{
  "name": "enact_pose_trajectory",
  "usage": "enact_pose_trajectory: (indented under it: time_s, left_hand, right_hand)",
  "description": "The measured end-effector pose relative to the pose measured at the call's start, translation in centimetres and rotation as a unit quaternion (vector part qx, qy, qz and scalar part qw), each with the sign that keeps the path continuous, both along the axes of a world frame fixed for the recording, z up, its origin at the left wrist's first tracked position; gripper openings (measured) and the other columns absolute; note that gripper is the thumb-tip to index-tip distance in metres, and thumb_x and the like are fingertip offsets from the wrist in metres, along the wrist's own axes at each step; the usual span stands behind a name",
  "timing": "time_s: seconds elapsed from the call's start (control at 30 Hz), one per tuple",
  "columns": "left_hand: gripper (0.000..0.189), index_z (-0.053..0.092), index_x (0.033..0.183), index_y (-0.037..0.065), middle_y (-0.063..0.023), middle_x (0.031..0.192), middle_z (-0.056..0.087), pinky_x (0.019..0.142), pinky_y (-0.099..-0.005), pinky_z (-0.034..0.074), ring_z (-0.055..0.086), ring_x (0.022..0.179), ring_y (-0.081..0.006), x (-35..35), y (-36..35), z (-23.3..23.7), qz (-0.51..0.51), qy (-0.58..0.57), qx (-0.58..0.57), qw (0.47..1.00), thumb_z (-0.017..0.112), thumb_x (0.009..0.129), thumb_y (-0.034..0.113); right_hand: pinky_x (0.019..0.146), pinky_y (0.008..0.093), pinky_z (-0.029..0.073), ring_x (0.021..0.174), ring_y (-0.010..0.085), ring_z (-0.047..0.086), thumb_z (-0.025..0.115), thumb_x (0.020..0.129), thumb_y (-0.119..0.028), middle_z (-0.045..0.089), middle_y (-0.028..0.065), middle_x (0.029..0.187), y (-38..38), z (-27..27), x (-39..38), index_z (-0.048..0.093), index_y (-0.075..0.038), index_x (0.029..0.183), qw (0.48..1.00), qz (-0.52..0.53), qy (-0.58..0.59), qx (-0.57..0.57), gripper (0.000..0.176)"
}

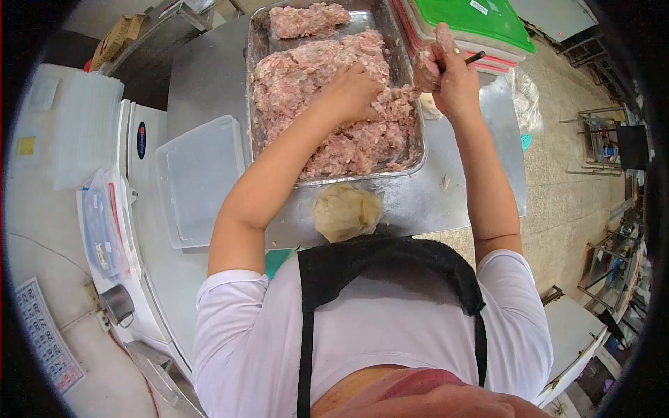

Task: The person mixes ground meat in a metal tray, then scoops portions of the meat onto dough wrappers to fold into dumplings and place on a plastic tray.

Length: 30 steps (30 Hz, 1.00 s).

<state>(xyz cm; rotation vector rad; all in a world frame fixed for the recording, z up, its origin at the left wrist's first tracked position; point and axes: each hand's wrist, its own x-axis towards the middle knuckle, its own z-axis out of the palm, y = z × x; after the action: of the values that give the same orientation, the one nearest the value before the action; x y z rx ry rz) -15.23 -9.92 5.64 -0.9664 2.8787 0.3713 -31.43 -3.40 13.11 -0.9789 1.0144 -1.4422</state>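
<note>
Minced meat [300,76] lies under and around the left hand [357,90], with one separate slab [306,19] beyond that hand. Carrying it all is the metal bench [209,76], and on this the deep metal tray [398,56] holds the meat, its right side close by the right hand [449,76]. To the left of the left forearm rests a clear plastic container [198,184]. Just beyond the right hand, a stack of containers under a green lid [481,24] crowds the tray's side. Nearer the body than either hand, a yellowish wrapped bundle [346,209] sits against the tray's near end. Smallest is a thin dark rod [475,57], which the right hand, smeared with meat, closes around.

Left fingertips are out of sight, so I cannot tell whether that hand grips or presses. The rod's other end is hidden inside the right hand. Beyond both hands, the tray's far end and the stack are cut off.
</note>
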Motion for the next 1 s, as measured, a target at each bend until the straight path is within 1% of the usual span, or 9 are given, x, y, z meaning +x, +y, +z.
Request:
enact_pose_trajectory:
  time_s: [0.03, 0.13, 0.2, 0.27, 0.37, 0.53, 0.7, 0.9, 1.0]
  left_hand:
    - [0.049, 0.066, 0.113, 0.014, -0.0119, 0.110, 0.063, 0.102, -0.0476, 0.034, 0.045, 0.120, -0.0319, -0.5, 0.0, 0.0, -0.002, -0.001, 0.001, 1.000, 0.076, 0.068, 0.030]
    - [0.041, 0.069, 0.101, 0.010, -0.0088, 0.098, 0.066, 0.096, -0.0456, 0.037, 0.049, 0.113, -0.0289, -1.5, -0.3, -0.6, -0.019, -0.022, -0.033, 0.999, 0.076, 0.066, 0.028]
    - [0.026, 0.071, 0.087, 0.010, -0.0079, 0.094, 0.068, 0.093, -0.0473, 0.038, 0.055, 0.107, -0.0267, -1.9, -0.9, -2.2, -0.021, -0.013, -0.065, 0.998, 0.075, 0.067, 0.025]
    - [0.022, 0.071, 0.086, 0.010, -0.0078, 0.094, 0.068, 0.093, -0.0471, 0.038, 0.055, 0.107, -0.0261, -1.8, -0.5, -1.6, -0.025, -0.029, -0.062, 0.997, 0.073, 0.068, 0.022]
    - [0.017, 0.071, 0.085, 0.011, -0.0084, 0.092, 0.068, 0.094, -0.0469, 0.038, 0.056, 0.105, -0.0250, -0.7, 0.3, -1.6, -0.031, -0.043, -0.069, 0.996, 0.070, 0.069, 0.017]
    - [0.015, 0.070, 0.085, 0.009, -0.0100, 0.086, 0.068, 0.092, -0.0455, 0.039, 0.057, 0.105, -0.0247, 2.0, 1.3, -1.4, -0.007, -0.026, -0.098, 0.995, 0.066, 0.071, 0.013]
    - [0.022, 0.068, 0.091, 0.009, -0.0119, 0.092, 0.065, 0.092, -0.0439, 0.039, 0.054, 0.103, -0.0276, 6.0, 2.6, -1.1, 0.096, -0.044, -0.001, 0.994, 0.068, 0.070, 0.016]
    - [0.015, 0.070, 0.084, 0.009, -0.0083, 0.079, 0.066, 0.089, -0.0449, 0.039, 0.055, 0.097, -0.0256, 8.7, 4.6, -1.9, 0.030, 0.126, -0.105, 0.986, 0.065, 0.071, 0.016]
    - [0.015, 0.070, 0.082, 0.009, -0.0072, 0.080, 0.066, 0.089, -0.0466, 0.038, 0.054, 0.097, -0.0253, 8.9, 5.4, -0.8, 0.016, 0.102, -0.120, 0.987, 0.065, 0.071, 0.017]
  right_hand:
    - [0.044, 0.0248, 0.026, 0.045, 0.0067, 0.035, 0.050, 0.096, -0.045, 0.041, -0.0032, 0.052, -0.6, -1.4, -0.9, 0.048, -0.008, 0.061, 0.999, -0.038, 0.037, 0.009, 0.050]
    - [0.047, 0.0226, 0.031, 0.050, 0.0056, 0.042, 0.054, 0.094, -0.043, 0.048, -0.0033, 0.058, -1.4, -5.0, -1.0, 0.055, -0.006, 0.066, 0.996, -0.031, 0.060, 0.051, 0.046]
    - [0.048, 0.0215, 0.033, 0.055, 0.0052, 0.044, 0.060, 0.092, -0.042, 0.048, -0.0046, 0.061, -1.9, -8.6, 0.3, 0.057, -0.007, 0.067, 0.995, -0.099, 0.013, -0.016, 0.043]
    - [0.045, 0.0250, 0.022, 0.047, 0.0061, 0.031, 0.053, 0.095, -0.043, 0.037, -0.0058, 0.054, -0.9, -9.0, 1.5, 0.044, -0.013, 0.058, 0.992, -0.106, 0.036, 0.064, 0.048]
    - [0.047, 0.0243, 0.023, 0.049, 0.0057, 0.030, 0.053, 0.096, -0.039, 0.036, -0.0059, 0.055, 0.4, -10.9, 2.1, 0.045, -0.013, 0.060, 0.990, -0.115, 0.075, 0.042, 0.045]
    - [0.047, 0.0252, 0.022, 0.050, 0.0065, 0.028, 0.053, 0.097, -0.033, 0.034, -0.0056, 0.056, 2.5, -8.9, 1.7, 0.043, -0.013, 0.062, 0.996, -0.084, 0.029, 0.022, 0.042]
    - [0.046, 0.0267, 0.020, 0.048, 0.0090, 0.026, 0.051, 0.097, -0.034, 0.030, -0.0040, 0.055, 2.6, -9.8, 0.8, 0.038, -0.013, 0.064, 0.996, -0.077, -0.037, 0.002, 0.042]
    - [0.045, 0.0245, 0.022, 0.049, 0.0070, 0.031, 0.049, 0.097, -0.043, 0.036, -0.0049, 0.054, -2.3, -2.8, 1.6, 0.041, -0.012, 0.061, 0.998, -0.045, -0.036, -0.032, 0.048]
    - [0.043, 0.0279, 0.020, 0.043, 0.0104, 0.027, 0.048, 0.096, -0.040, 0.030, -0.0032, 0.051, -6.7, -2.1, 2.9, 0.037, -0.011, 0.062, 0.995, -0.004, -0.032, -0.090, 0.046]
